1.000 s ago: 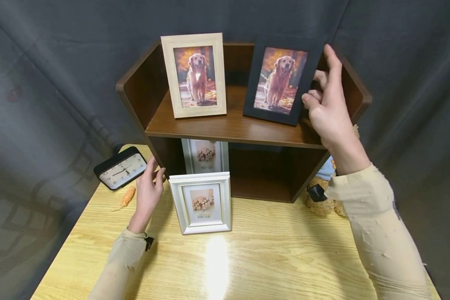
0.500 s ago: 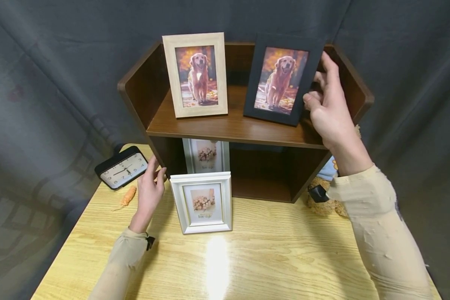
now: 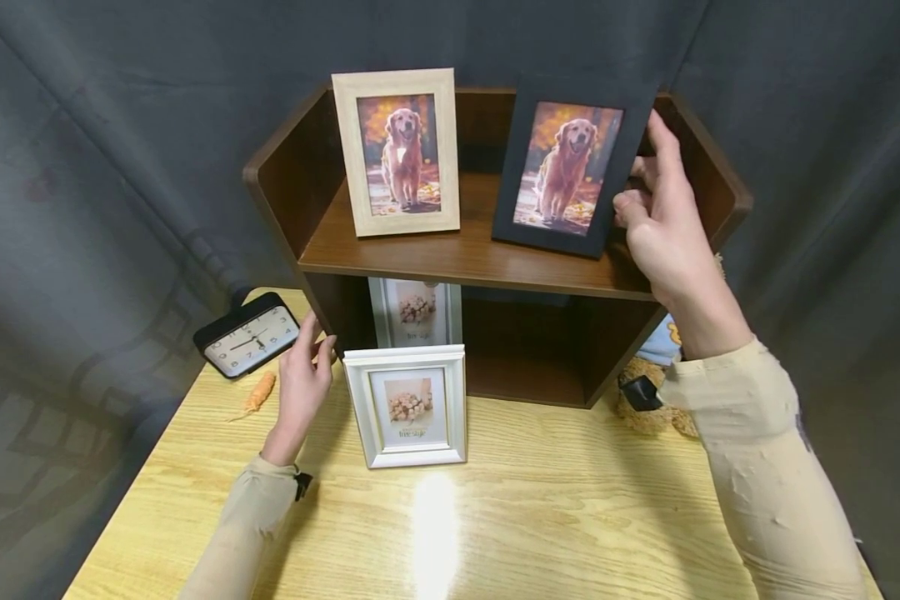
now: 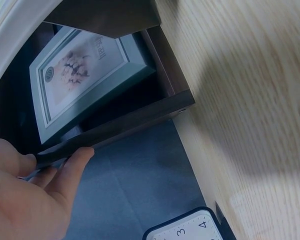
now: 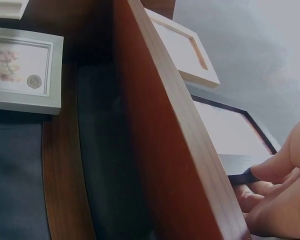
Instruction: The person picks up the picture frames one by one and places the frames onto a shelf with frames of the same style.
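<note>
My right hand (image 3: 667, 217) pinches the right edge of a black picture frame (image 3: 504, 200) with a dog photo. That frame stands slightly turned on the top board of a dark brown shelf (image 3: 420, 262). Left of it, a beige picture frame (image 3: 345, 158) with a matching dog photo stands upright, apart from it. My left hand (image 3: 303, 387) grips the front edge of the shelf's left side panel; in the left wrist view its thumb lies inside the panel and its fingers outside. In the right wrist view the black frame's edge (image 5: 242, 177) sits under my thumb.
A white picture frame (image 3: 450, 417) stands on the wooden table (image 3: 555, 500) before the shelf. A grey-green frame (image 3: 378, 312) is inside the lower compartment. A clock (image 3: 251, 342) and a small orange carrot-like item (image 3: 258, 392) lie left; a plush toy (image 3: 645, 417) sits right, partly hidden.
The black frame has shifted slightly toward the shelf's front. My right index finger has slid down and partly behind its edge. The left hand keeps its hold; the view has drifted a little.
</note>
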Action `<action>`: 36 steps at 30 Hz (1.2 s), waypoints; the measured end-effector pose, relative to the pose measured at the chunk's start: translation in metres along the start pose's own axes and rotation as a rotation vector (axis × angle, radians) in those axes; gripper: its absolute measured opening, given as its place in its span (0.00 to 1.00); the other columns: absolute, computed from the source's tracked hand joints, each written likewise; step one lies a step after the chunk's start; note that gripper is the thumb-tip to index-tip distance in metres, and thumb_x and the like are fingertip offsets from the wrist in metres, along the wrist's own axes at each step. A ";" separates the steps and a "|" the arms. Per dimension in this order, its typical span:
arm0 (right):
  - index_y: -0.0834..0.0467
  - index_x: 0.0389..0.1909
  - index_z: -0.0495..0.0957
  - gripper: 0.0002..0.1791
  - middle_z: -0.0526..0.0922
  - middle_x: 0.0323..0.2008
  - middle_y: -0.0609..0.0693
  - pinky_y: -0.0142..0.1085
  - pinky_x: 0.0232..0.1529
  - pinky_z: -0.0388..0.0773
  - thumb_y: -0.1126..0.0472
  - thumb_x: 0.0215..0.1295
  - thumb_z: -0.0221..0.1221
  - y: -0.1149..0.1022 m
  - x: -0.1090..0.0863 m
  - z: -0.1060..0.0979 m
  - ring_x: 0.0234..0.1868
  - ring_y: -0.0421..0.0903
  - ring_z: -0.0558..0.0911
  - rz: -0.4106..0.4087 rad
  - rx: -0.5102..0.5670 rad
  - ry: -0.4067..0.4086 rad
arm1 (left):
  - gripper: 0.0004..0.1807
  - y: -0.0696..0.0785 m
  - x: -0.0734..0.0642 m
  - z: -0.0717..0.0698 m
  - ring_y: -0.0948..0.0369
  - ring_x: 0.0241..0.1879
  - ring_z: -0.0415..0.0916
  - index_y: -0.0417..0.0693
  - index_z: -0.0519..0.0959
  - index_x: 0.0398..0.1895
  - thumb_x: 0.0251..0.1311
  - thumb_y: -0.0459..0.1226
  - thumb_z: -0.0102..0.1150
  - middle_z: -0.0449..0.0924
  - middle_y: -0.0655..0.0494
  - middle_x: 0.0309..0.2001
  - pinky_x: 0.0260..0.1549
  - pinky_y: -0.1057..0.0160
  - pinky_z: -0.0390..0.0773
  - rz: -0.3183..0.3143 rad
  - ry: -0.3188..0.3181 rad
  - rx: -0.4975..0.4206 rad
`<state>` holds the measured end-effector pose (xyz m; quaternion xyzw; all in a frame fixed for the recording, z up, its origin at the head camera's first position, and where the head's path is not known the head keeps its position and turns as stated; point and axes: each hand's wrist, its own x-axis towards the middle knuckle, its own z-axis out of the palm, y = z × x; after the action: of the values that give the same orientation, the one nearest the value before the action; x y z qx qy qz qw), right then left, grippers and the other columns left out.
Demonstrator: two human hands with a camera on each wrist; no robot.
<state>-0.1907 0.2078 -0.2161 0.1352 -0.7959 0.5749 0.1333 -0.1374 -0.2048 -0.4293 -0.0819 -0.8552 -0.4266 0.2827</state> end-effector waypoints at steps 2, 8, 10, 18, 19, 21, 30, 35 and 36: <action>0.36 0.87 0.47 0.43 0.71 0.63 0.51 0.35 0.45 0.69 0.74 0.82 0.42 0.000 0.000 0.000 0.53 0.46 0.71 0.000 0.013 -0.002 | 0.29 0.000 0.000 0.000 0.40 0.62 0.81 0.35 0.69 0.77 0.74 0.19 0.55 0.78 0.31 0.66 0.51 0.80 0.77 -0.004 -0.002 -0.005; 0.39 0.88 0.46 0.42 0.70 0.66 0.53 0.33 0.43 0.68 0.73 0.82 0.42 0.000 0.000 -0.001 0.51 0.46 0.71 0.000 0.008 -0.015 | 0.30 0.001 -0.001 0.000 0.40 0.63 0.80 0.36 0.68 0.78 0.75 0.19 0.54 0.78 0.32 0.67 0.50 0.82 0.76 -0.015 -0.008 -0.011; 0.40 0.88 0.45 0.41 0.70 0.67 0.53 0.34 0.43 0.68 0.73 0.83 0.42 -0.001 0.000 -0.001 0.50 0.47 0.71 0.000 -0.011 -0.020 | 0.30 0.002 -0.001 0.000 0.40 0.62 0.80 0.35 0.68 0.78 0.75 0.19 0.54 0.77 0.31 0.67 0.49 0.83 0.76 -0.015 -0.010 -0.015; 0.40 0.88 0.42 0.41 0.68 0.68 0.55 0.34 0.40 0.68 0.72 0.84 0.41 -0.005 -0.003 -0.002 0.49 0.47 0.71 0.019 -0.021 -0.044 | 0.29 0.004 -0.002 -0.001 0.38 0.60 0.81 0.33 0.69 0.76 0.74 0.18 0.54 0.78 0.29 0.65 0.47 0.86 0.75 -0.008 -0.006 -0.035; 0.39 0.88 0.42 0.41 0.67 0.69 0.55 0.34 0.41 0.69 0.72 0.84 0.41 -0.006 -0.003 -0.001 0.50 0.48 0.72 0.021 -0.020 -0.048 | 0.29 0.004 -0.002 -0.001 0.38 0.59 0.82 0.33 0.69 0.76 0.74 0.18 0.54 0.78 0.29 0.65 0.47 0.86 0.75 -0.007 -0.005 -0.035; 0.39 0.88 0.40 0.42 0.65 0.71 0.56 0.33 0.46 0.72 0.71 0.84 0.42 -0.007 -0.004 -0.001 0.55 0.48 0.73 0.032 -0.018 -0.056 | 0.29 0.004 -0.002 -0.001 0.38 0.59 0.82 0.33 0.69 0.76 0.74 0.18 0.54 0.78 0.29 0.65 0.47 0.86 0.74 -0.006 -0.004 -0.038; 0.47 0.88 0.36 0.45 0.49 0.84 0.53 0.39 0.81 0.58 0.66 0.82 0.51 -0.013 -0.015 -0.004 0.82 0.48 0.57 -0.018 0.030 0.030 | 0.28 0.003 -0.004 0.000 0.37 0.56 0.83 0.34 0.69 0.76 0.74 0.18 0.54 0.79 0.29 0.65 0.46 0.86 0.75 -0.009 -0.006 -0.047; 0.56 0.87 0.46 0.41 0.55 0.82 0.51 0.34 0.83 0.51 0.68 0.80 0.54 -0.021 -0.036 -0.004 0.82 0.48 0.59 -0.225 -0.051 0.098 | 0.28 0.002 -0.003 0.000 0.38 0.57 0.83 0.34 0.70 0.75 0.74 0.18 0.54 0.79 0.29 0.64 0.47 0.85 0.75 0.003 0.004 -0.054; 0.57 0.86 0.48 0.40 0.56 0.81 0.52 0.36 0.83 0.52 0.68 0.81 0.54 -0.021 -0.040 -0.004 0.81 0.49 0.60 -0.280 -0.072 0.093 | 0.28 0.002 -0.003 0.000 0.38 0.58 0.82 0.34 0.70 0.76 0.74 0.18 0.54 0.79 0.29 0.64 0.48 0.85 0.75 0.005 0.006 -0.056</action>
<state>-0.1453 0.2075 -0.2109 0.2131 -0.7823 0.5275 0.2538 -0.1344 -0.2035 -0.4298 -0.0906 -0.8419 -0.4499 0.2840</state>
